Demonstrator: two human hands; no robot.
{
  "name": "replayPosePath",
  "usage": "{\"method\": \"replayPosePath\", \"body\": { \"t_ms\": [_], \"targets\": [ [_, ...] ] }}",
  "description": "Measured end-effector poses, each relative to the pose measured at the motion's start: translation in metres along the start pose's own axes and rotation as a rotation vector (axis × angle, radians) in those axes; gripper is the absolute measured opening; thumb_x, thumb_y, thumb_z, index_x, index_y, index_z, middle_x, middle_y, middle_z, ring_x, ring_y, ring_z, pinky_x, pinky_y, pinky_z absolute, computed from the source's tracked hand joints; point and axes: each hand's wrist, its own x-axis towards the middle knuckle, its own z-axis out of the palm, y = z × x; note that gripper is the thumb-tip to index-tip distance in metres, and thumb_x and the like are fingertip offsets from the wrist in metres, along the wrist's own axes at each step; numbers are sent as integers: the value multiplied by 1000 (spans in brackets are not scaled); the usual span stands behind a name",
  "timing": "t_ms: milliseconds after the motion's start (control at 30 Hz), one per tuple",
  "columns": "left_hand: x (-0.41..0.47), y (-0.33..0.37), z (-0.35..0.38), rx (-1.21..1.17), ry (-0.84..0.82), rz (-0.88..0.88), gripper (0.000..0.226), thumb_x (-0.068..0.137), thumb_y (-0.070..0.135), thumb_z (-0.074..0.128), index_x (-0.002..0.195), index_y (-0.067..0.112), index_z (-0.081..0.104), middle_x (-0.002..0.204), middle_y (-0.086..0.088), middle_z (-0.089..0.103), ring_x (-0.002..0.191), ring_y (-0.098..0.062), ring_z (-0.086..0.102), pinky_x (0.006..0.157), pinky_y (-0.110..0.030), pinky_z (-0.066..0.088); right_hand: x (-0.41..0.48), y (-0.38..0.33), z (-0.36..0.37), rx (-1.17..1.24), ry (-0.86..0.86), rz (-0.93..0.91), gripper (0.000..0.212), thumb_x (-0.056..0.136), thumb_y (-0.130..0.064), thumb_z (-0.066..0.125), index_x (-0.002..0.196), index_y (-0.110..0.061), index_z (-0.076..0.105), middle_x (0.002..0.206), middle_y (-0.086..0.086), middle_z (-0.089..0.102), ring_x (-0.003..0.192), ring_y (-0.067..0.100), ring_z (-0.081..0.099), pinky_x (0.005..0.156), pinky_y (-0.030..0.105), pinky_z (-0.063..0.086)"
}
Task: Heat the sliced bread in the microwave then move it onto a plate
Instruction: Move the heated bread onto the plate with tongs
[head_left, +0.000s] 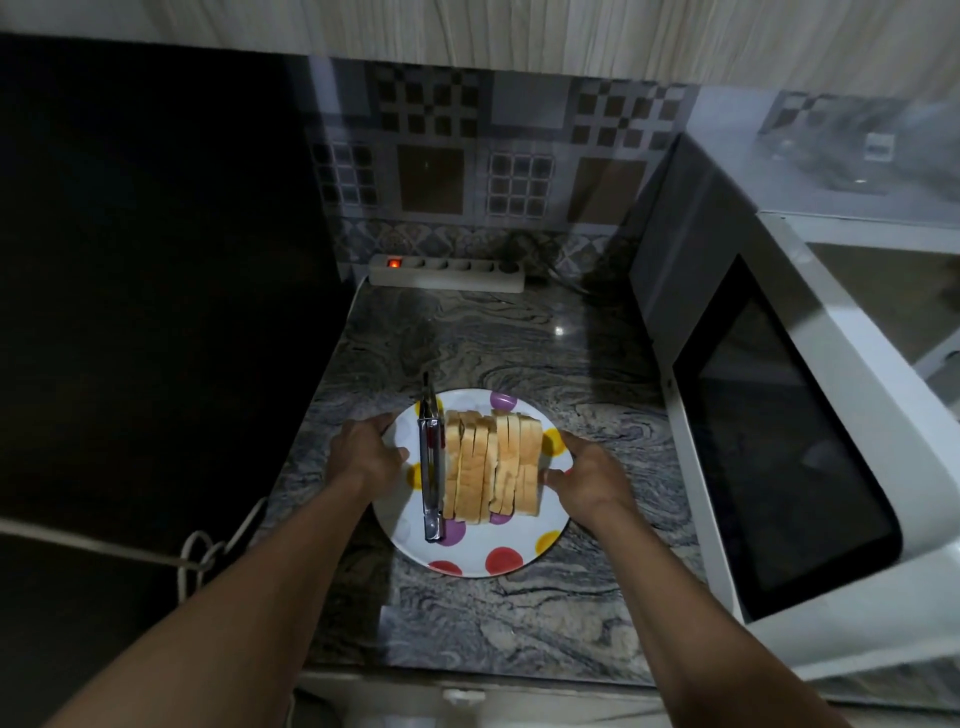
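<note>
On the marble counter, the left hand (366, 453) grips the left rim of the dotted plate (483, 558), metal tongs (431, 467) just beside it. Sliced bread (493, 465) stands between both hands; the right hand (587, 480) grips the right rim, near the closed microwave (810, 415).

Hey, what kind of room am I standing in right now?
Most likely a home kitchen. A white microwave stands on a marbled stone countertop against a patterned tile backsplash, and sliced bread sits on a polka-dot plate.
</note>
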Motion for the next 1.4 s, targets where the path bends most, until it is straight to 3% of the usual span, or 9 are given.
{"method": "replayPosePath", "body": {
  "t_ms": [200, 333, 433, 500, 767, 900, 1067, 1300, 1400],
  "targets": [
    [-1, -2, 2, 25, 24, 36, 45, 83, 29, 74, 126, 33, 64, 123, -11, 63, 107, -35, 61, 87, -41, 54, 0, -4, 1, -96, -13, 28, 43, 84, -38, 72, 127, -38, 63, 115, 3, 70, 106, 28, 63, 78, 33, 54],
    [-4, 0, -1, 17, 11, 43, 45, 85, 24, 71, 128, 28, 63, 126, -14, 61, 110, -38, 59, 89, -45, 53, -8, -7, -6, -72, -3, 28, 38, 90, -31, 70, 127, -32, 65, 118, 2, 72, 106, 27, 65, 82, 35, 56],
    [-12, 1, -10, 4, 4, 61, 38, 81, 24, 66, 118, 27, 65, 120, -16, 62, 112, -40, 58, 89, -44, 52, -16, -8, -13, -93, 26, 77, 54, 97, -25, 59, 149, -24, 45, 142, 10, 56, 128, 31, 53, 100, 39, 49],
    [-21, 6, -19, 10, 27, 67, 40, 81, 22, 64, 121, 27, 63, 118, -16, 64, 113, -39, 59, 90, -41, 52, -27, -11, -21, -99, 46, 110, 62, 95, -21, 57, 154, -24, 36, 147, 12, 49, 131, 32, 50, 101, 40, 48],
    [-75, 53, -55, 35, 158, 177, 47, 90, 33, 60, 136, 34, 51, 134, -8, 58, 125, -31, 53, 102, -46, 47, -83, -41, -61, -175, 98, 65, 50, 87, -22, 69, 133, -17, 51, 134, 13, 53, 122, 34, 53, 96, 41, 49],
    [-105, 89, -75, 59, 197, 312, 44, 91, 22, 61, 134, 30, 55, 128, -9, 58, 119, -33, 55, 98, -46, 48, -124, -64, -86, -175, 125, -9, 44, 88, -28, 69, 128, -14, 55, 133, 12, 53, 121, 34, 53, 96, 40, 49],
    [-132, 132, -84, -31, 129, 511, 40, 95, 24, 56, 135, 26, 55, 123, -6, 58, 113, -27, 57, 95, -43, 49, -176, -91, -117, -212, 215, -77, 54, 91, -20, 61, 141, -11, 45, 142, 13, 43, 128, 36, 47, 97, 44, 46],
    [-154, 213, -78, -95, 17, 803, 34, 100, 29, 47, 132, 26, 57, 125, -6, 61, 116, -25, 58, 94, -34, 48, -225, -94, -157, -354, 499, -151, 48, 90, -15, 60, 137, -11, 49, 133, 10, 48, 125, 32, 46, 89, 44, 46],
    [-163, 250, -66, -53, -17, 924, 36, 102, 30, 43, 137, 25, 52, 128, -9, 57, 117, -30, 55, 95, -37, 47, -229, -82, -168, -420, 628, -174, 46, 86, -9, 60, 131, -8, 52, 132, 12, 50, 127, 32, 42, 98, 42, 42]
  ]
}}
